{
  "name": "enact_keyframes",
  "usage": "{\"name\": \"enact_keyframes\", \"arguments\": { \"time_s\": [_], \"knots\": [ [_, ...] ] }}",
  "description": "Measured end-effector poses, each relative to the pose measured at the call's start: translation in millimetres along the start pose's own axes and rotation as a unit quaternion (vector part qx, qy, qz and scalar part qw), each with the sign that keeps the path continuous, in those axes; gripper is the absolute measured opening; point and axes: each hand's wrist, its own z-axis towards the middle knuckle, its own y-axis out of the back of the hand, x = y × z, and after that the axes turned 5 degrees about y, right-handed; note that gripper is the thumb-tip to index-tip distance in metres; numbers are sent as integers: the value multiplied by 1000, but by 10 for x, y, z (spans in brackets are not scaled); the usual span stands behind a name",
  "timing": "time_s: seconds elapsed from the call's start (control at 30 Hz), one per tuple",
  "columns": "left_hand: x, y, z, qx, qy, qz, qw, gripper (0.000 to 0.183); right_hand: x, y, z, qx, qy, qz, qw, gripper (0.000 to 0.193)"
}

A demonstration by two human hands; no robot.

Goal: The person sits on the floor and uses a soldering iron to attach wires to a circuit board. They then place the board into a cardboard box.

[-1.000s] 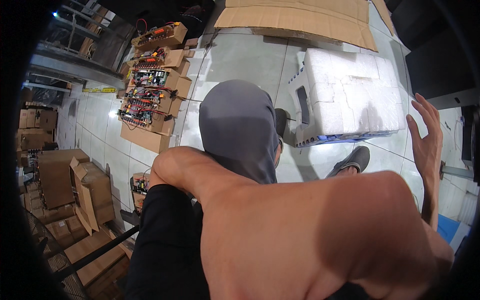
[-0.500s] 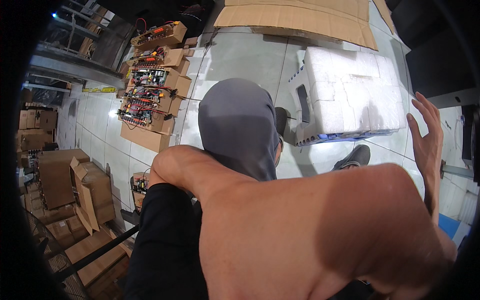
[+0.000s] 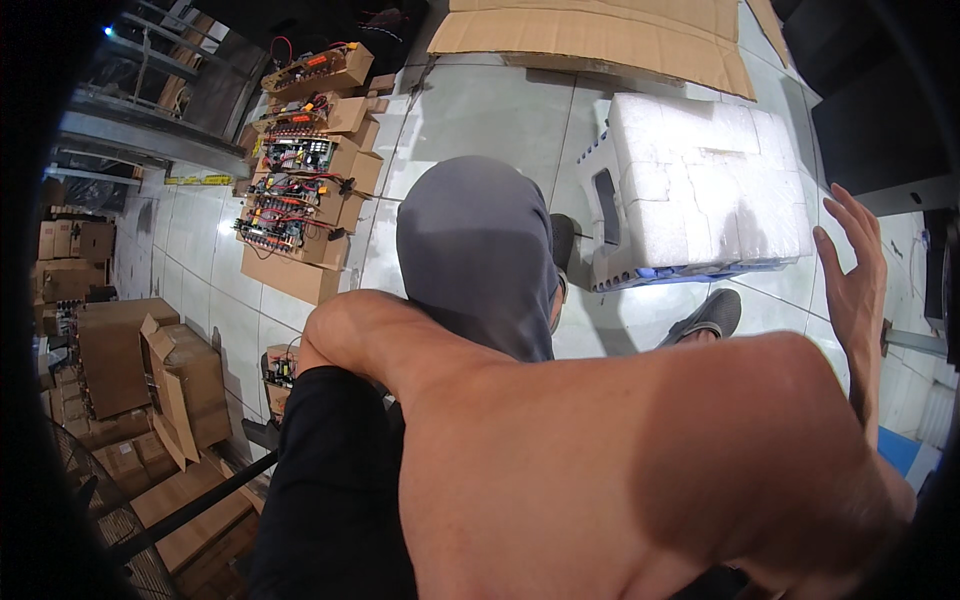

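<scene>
At the right edge my right hand (image 3: 855, 250) is raised with its fingers apart and nothing in it. It is nearest to a block-shaped white foam bundle (image 3: 710, 190), which has a blue and white holed frame on its left and lower sides, and does not touch it. A large bare arm and shoulder (image 3: 600, 450) fill the lower middle. On the left the arm bends down behind black cloth (image 3: 335, 480), and my left hand cannot be seen. Grey cloth (image 3: 475, 250) covers a rounded shape in the middle, probably a knee.
Opened cardboard boxes with circuit boards and wires (image 3: 290, 190) stand in a row at the far left. Brown cartons (image 3: 125, 355) are stacked at left. Flattened cardboard (image 3: 600, 35) lies at the back. A grey shoe (image 3: 715, 312) rests on the tiles below the foam.
Bare skin at the lower right has dropped slightly, so more of the foot in the grey shoe shows. My right hand and the foam bundle stay in place.
</scene>
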Motion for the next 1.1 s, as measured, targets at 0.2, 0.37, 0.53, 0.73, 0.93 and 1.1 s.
{"name": "enact_keyframes", "arguments": {
  "time_s": [0.2,0.37,0.53,0.73,0.93,1.1],
  "knots": [
    [21,5,21,-2,1,1,1000,19,12,-1,-6,-2,-3,7,1000,32],
    [-48,44,70,-5,16,11,1000,18,30,-8,17,3,6,1,1000,32],
    [-176,115,194,-12,72,29,997,19,-18,48,3,5,18,20,1000,31],
    [-546,308,230,-89,187,151,967,20,210,0,70,-10,35,58,998,29],
    [-883,816,447,-121,291,364,876,12,123,72,-42,-27,45,80,995,31],
    [-760,1438,758,-24,332,686,647,21,220,125,-27,17,9,90,996,35]
  ]
}}
